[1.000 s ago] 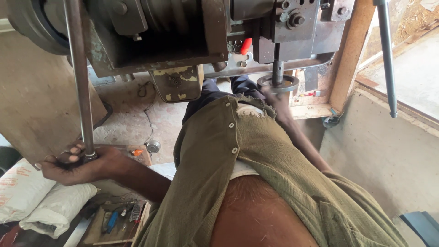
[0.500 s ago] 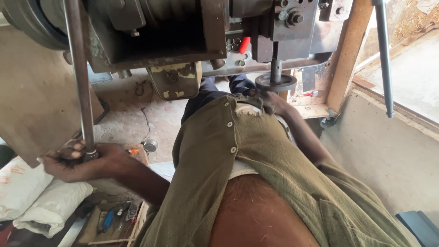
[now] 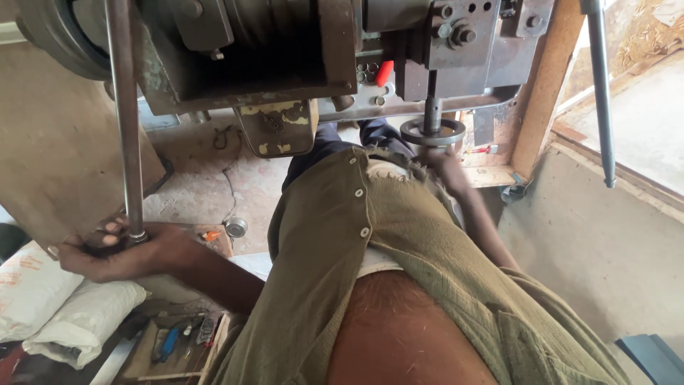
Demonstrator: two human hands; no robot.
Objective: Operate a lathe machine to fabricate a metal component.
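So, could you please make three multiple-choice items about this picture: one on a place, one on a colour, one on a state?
1. Where is the left hand?
A. On the lower end of the long metal rod
B. On the white sacks
C. On the wooden post

2. What colour is the small knob on the machine?
A. Blue
B. Red
C. Yellow

3. How is the olive shirt worn?
A. Buttoned shut
C. Hanging open over the bare belly
B. Tucked into the trousers

Answers:
1 A: the fingers wrap the rod's lower end, while the white sacks lie lower and the wooden post stands far off.
2 B: the knob shows red against the grey metal.
3 C: the row of buttons is undone and skin shows beside it.
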